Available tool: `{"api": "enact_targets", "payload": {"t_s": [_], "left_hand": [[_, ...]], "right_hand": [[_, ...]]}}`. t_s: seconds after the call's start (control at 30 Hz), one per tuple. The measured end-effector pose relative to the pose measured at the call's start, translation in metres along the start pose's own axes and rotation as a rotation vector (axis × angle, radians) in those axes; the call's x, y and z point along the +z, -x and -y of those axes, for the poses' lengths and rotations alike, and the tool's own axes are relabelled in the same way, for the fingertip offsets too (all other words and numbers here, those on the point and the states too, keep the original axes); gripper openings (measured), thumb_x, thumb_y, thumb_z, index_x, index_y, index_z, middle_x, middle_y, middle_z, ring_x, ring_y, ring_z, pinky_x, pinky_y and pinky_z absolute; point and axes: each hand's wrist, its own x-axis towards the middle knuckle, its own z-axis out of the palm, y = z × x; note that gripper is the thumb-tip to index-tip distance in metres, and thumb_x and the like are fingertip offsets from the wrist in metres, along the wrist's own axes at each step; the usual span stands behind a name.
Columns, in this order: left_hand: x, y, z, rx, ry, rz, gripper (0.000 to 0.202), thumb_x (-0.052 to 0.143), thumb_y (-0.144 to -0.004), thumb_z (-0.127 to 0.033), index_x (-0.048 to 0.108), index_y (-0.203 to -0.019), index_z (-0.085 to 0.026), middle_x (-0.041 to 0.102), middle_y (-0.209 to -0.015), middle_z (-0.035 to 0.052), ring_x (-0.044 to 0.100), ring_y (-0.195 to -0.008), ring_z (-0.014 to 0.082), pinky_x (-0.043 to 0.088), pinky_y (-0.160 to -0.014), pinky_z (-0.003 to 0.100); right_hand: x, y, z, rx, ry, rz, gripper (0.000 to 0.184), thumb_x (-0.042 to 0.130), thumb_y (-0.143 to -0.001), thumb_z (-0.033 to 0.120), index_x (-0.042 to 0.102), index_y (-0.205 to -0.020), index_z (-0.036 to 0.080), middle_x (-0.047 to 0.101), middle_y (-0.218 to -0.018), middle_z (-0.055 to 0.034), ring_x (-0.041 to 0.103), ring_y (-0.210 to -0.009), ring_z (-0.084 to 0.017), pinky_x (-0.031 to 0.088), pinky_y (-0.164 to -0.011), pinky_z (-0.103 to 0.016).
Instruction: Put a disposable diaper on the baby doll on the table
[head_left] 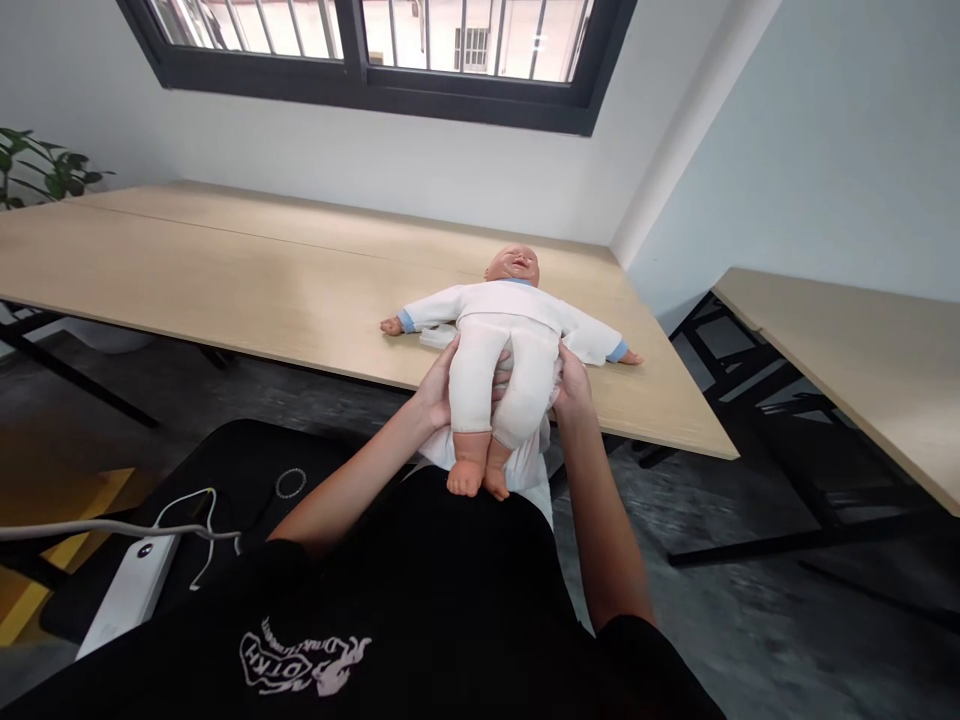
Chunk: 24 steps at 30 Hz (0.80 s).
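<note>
A baby doll in a white outfit with blue cuffs lies on its back, arms spread, its bare feet toward me. My left hand is closed around the doll's leg on the left, and some fingertips show between the legs. On the other side, my right hand grips the outer side of the other leg, its fingers mostly hidden under it. Below the legs, a white cloth hangs past the table's front edge. The doll's upper body rests on the wooden table.
A second table stands at the right, beyond a gap. On a black chair at the left lie a white device with cables and a beaded bracelet. A plant and a barred window are behind.
</note>
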Motion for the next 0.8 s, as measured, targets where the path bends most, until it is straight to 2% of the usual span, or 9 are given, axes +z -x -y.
{"api": "enact_targets", "payload": {"t_s": [0.1,0.17,0.23,0.3,0.4,0.5,0.57,0.67,0.8], "left_hand": [[-0.013,0.011,-0.011,-0.059,0.017,0.029,0.072,0.028,-0.107,-0.060,0.063,-0.136,-0.003,0.076,-0.117,0.0234,0.072,-0.118,0.0356,0.056,-0.104,0.049],[-0.019,0.016,-0.015,-0.044,0.027,0.056,0.066,0.036,-0.107,-0.056,0.061,-0.138,-0.003,0.075,-0.118,0.0240,0.072,-0.117,0.0364,0.056,-0.103,0.051],[-0.024,0.018,-0.016,-0.037,0.023,0.027,0.057,0.041,-0.107,-0.051,0.065,-0.132,-0.005,0.077,-0.111,0.0222,0.074,-0.110,0.0353,0.058,-0.100,0.049],[-0.025,0.019,-0.017,0.003,0.006,-0.060,0.043,0.047,-0.107,-0.041,0.070,-0.119,-0.007,0.078,-0.097,0.0164,0.076,-0.099,0.0302,0.060,-0.094,0.042],[-0.026,0.017,-0.022,0.184,-0.005,-0.243,0.019,0.055,-0.103,-0.018,0.071,-0.097,-0.011,0.075,-0.083,0.0084,0.073,-0.080,0.0180,0.060,-0.085,0.027],[-0.027,0.007,-0.033,0.286,-0.010,-0.370,0.018,0.052,-0.098,-0.002,0.069,-0.093,-0.009,0.074,-0.085,0.0086,0.071,-0.078,0.0137,0.058,-0.082,0.021],[-0.028,-0.003,-0.041,0.234,-0.025,-0.389,0.021,0.049,-0.097,-0.001,0.069,-0.100,-0.007,0.074,-0.085,0.0102,0.071,-0.077,0.0146,0.058,-0.080,0.022],[-0.029,-0.021,-0.051,0.152,-0.025,-0.399,0.025,0.047,-0.098,-0.004,0.067,-0.112,-0.008,0.071,-0.076,0.0066,0.067,-0.064,0.0150,0.057,-0.068,0.024],[-0.027,-0.038,-0.054,0.201,-0.040,-0.418,0.020,0.050,-0.097,-0.007,0.067,-0.107,-0.011,0.065,-0.064,0.0009,0.061,-0.053,0.0122,0.054,-0.058,0.020]], "right_hand": [[-0.007,-0.001,0.001,-0.088,-0.054,-0.131,0.016,0.064,-0.085,0.021,0.069,-0.100,0.020,0.077,-0.091,0.0028,0.072,-0.083,-0.011,0.062,-0.084,-0.021],[-0.009,-0.002,0.002,-0.103,-0.060,-0.126,0.015,0.065,-0.085,0.018,0.070,-0.099,0.020,0.078,-0.095,0.0027,0.072,-0.084,-0.011,0.062,-0.082,-0.020],[-0.008,-0.001,0.004,-0.099,-0.059,-0.121,0.013,0.065,-0.086,0.017,0.070,-0.097,0.020,0.078,-0.095,0.0012,0.073,-0.084,-0.013,0.064,-0.081,-0.022],[-0.007,0.001,0.005,-0.107,-0.049,-0.127,0.013,0.063,-0.086,0.017,0.071,-0.096,0.020,0.077,-0.093,0.0004,0.073,-0.084,-0.015,0.065,-0.081,-0.026],[-0.004,0.003,0.005,-0.097,-0.052,-0.124,0.014,0.062,-0.087,0.017,0.071,-0.097,0.020,0.077,-0.091,0.0014,0.073,-0.084,-0.015,0.066,-0.081,-0.027],[-0.002,0.003,0.005,-0.069,-0.094,-0.143,0.013,0.063,-0.088,0.015,0.071,-0.097,0.019,0.077,-0.091,0.0020,0.072,-0.081,-0.013,0.065,-0.082,-0.024],[-0.001,0.002,0.006,-0.064,-0.117,-0.162,0.012,0.062,-0.088,0.014,0.070,-0.096,0.018,0.076,-0.091,0.0020,0.071,-0.078,-0.012,0.064,-0.083,-0.022],[0.001,0.002,0.007,-0.049,-0.125,-0.163,0.014,0.059,-0.090,0.012,0.070,-0.096,0.018,0.076,-0.087,0.0027,0.070,-0.073,-0.012,0.063,-0.082,-0.022],[0.000,0.004,0.007,-0.042,-0.107,-0.116,0.016,0.059,-0.091,0.014,0.072,-0.101,0.018,0.077,-0.088,0.0027,0.071,-0.076,-0.013,0.064,-0.082,-0.023]]}}
